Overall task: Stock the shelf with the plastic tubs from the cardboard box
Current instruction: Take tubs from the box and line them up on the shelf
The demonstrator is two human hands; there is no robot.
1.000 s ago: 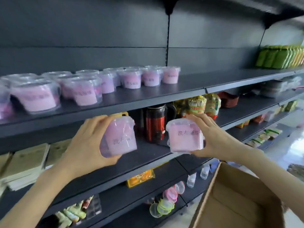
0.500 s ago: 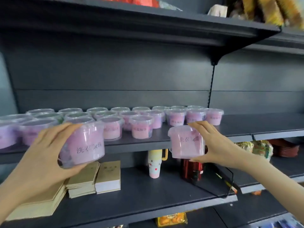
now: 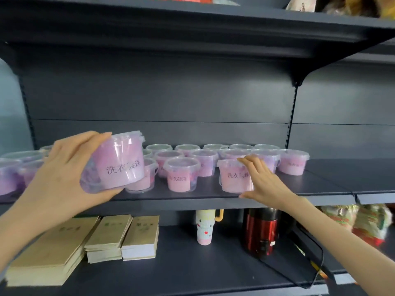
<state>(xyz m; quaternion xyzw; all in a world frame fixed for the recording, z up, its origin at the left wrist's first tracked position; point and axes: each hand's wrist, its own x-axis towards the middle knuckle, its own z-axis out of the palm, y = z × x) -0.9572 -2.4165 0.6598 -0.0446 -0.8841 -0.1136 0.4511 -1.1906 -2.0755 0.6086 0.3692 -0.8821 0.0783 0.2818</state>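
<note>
Placing is the step in hand. The right hand (image 3: 264, 182) has its grip round the side of the upright tub (image 3: 234, 177), which appears to sit at the front of the shelf (image 3: 320, 184), just beside the stocked tubs (image 3: 181, 178) standing in rows. The left hand (image 3: 64, 174) grips the tilted tub (image 3: 119, 161), held in the air before the shelf's left part. Next, I judge, the right grip should loosen and draw back without nudging the neighbours. The tilted tub then needs levelling and a free spot along the front. The cardboard box is out of view.
</note>
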